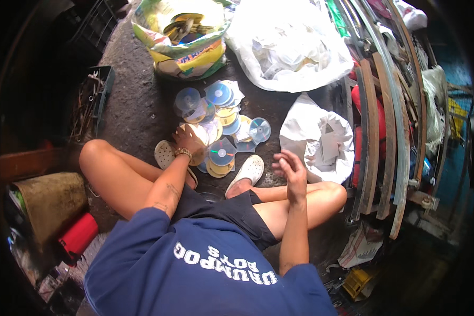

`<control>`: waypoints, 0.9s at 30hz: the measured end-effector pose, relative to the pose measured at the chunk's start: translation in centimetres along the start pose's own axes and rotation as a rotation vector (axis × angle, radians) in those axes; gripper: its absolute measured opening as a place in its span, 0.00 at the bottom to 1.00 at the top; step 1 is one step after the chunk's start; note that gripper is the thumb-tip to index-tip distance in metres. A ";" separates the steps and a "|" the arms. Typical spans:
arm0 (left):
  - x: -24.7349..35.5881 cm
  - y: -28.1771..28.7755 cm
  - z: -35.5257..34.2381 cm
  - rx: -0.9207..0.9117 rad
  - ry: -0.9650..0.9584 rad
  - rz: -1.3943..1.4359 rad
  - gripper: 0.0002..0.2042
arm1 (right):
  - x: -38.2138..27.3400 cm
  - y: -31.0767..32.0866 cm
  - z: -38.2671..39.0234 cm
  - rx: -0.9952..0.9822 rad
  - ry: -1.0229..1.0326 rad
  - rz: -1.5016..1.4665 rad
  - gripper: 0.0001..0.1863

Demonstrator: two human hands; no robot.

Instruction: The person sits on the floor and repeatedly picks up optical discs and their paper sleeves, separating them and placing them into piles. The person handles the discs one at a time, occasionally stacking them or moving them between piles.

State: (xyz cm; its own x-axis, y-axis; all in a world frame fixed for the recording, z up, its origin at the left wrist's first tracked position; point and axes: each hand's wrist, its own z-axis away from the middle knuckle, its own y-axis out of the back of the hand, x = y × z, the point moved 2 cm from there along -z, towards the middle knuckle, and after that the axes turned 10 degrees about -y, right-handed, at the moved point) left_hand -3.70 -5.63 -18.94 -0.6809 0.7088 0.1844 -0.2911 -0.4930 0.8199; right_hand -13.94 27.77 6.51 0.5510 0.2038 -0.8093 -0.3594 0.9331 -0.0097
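- Silver and gold discs (229, 117), head view: loose, overlapping heap on the dark floor (134, 89), centre of the frame, partly between the white clogs (247, 171); thin sleeves (238, 95) mixed in.
- Left hand (188, 139): left edge of the heap, fingers spread downward over a bright disc; whether it grips or merely touches, cannot be told.
- Right hand (289, 169): raised, right of centre, apart from the heap; fingers loosely curled, nothing seen in it.
- White sack (298, 126): right of the heap, mouth open, flat pale pieces (329, 146) inside.
- Large white bag (329, 76): top of the frame, filled with crumpled whitish material (292, 50).
- Printed sack (195, 59): upper left of centre, dark and gold round items within.
- Step in hand, as judged: picking among the discs with the left hand. The next move calls for parting one edge from its neighbours, lightly, as the heap looks apt to slide.
- Hard to make out: left fingertips, lost in glare; lower layers of the heap, covered; depths of all three containers; top rims of the bag and printed sack, cut off; outer corners, dark.
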 end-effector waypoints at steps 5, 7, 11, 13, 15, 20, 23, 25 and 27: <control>-2.0 -1.7 -1.5 0.101 -0.027 0.197 0.64 | 4.7 -0.6 2.6 0.086 -0.095 -0.032 0.16; -2.5 -2.1 -2.6 0.145 0.122 0.352 0.64 | 5.9 -1.6 2.4 0.100 -0.104 0.011 0.15; -3.4 -1.1 -4.5 0.200 -0.008 0.765 0.27 | 6.0 -4.5 0.9 0.045 0.131 0.310 0.14; -2.6 0.1 -4.3 0.328 -0.055 1.014 0.17 | 5.5 -5.9 -0.4 0.024 0.205 0.394 0.16; -1.3 1.6 -3.7 0.304 -0.039 1.223 0.19 | 4.9 -7.5 -2.4 -0.001 0.331 0.428 0.22; 1.9 3.3 0.8 0.067 -0.189 1.993 0.08 | 7.8 -11.4 -9.7 -0.055 -0.064 0.356 0.40; 1.9 2.5 2.8 0.008 -0.092 1.815 0.22 | 11.1 -11.2 -11.6 -0.176 -0.276 0.151 0.34; 1.7 1.7 3.6 -0.042 0.088 1.463 0.30 | 12.4 -9.7 -12.0 -0.079 -0.311 0.346 0.23; 2.0 2.4 4.3 0.205 -0.171 1.047 0.33 | 12.3 -7.8 -11.6 0.055 -0.163 0.835 0.18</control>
State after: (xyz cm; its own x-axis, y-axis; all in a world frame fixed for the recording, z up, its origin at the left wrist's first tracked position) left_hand -2.84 -3.24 -14.21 -0.4185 0.0527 0.9067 0.5099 -0.8125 0.2826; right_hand -13.13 19.55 -10.20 0.2246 0.8676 -0.4436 -0.6609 0.4702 0.5849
